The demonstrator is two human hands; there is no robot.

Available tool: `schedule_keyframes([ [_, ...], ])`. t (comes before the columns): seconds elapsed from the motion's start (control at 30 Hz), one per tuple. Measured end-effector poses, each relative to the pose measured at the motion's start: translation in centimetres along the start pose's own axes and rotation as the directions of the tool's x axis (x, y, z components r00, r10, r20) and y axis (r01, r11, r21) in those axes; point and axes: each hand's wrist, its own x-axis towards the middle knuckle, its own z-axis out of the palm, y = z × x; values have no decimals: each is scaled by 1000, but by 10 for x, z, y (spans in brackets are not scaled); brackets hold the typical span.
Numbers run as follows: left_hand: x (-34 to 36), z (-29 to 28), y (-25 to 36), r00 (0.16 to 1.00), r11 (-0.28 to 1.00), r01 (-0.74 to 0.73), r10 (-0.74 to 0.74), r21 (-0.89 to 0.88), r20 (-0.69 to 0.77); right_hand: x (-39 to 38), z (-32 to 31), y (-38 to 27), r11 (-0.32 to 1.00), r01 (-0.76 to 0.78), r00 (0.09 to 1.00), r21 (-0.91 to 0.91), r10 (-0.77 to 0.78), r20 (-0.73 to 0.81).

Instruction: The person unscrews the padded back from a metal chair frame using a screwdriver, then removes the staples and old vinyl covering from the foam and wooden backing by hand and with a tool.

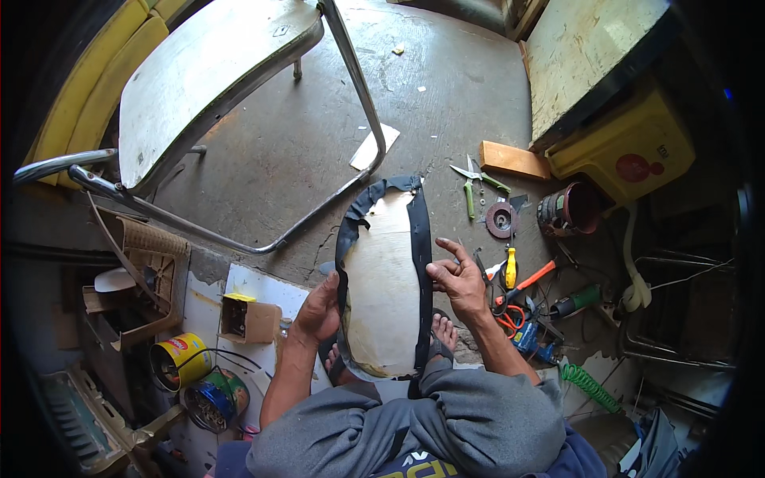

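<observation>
I see left hand [321, 307] gripping oval pale board with black rubber edging [385, 279] | right hand [460, 279] open, pressing edging | risk: loose edging may slip off beside my 2 hands

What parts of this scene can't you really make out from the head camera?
- Underside of the board: it faces away, toward the floor.
- Left hand fingertips: curled behind the board's black edging.
- Feet: mostly covered by the board and knees.
- Tools at right: a small, overlapping pile.
- Tin contents: too dark.
</observation>
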Motion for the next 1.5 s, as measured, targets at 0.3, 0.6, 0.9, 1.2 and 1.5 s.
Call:
schedule_keyframes([
  [0.3,-2,-6,-8,995,995,98,-97,25,-35,-1,0,3,998,-24,1000,-66,23,-19],
  [0.6,-2,-1,-8,988,982,141,-131,127,-82,1,2,7,996,-6,999,-90,1,-52],
  [0.9,-2,20,0,985,965,146,-121,219,-123,-3,9,2,990,-47,997,-132,39,-61],
  [1.2,1,10,-5,937,944,163,-57,288,-346,11,-39,17,917,87,971,-390,-166,-174],
  [1.5,-11,-1,4,926,952,140,-28,273,-376,-15,-170,33,599,-248,819,-762,-291,-495],
])
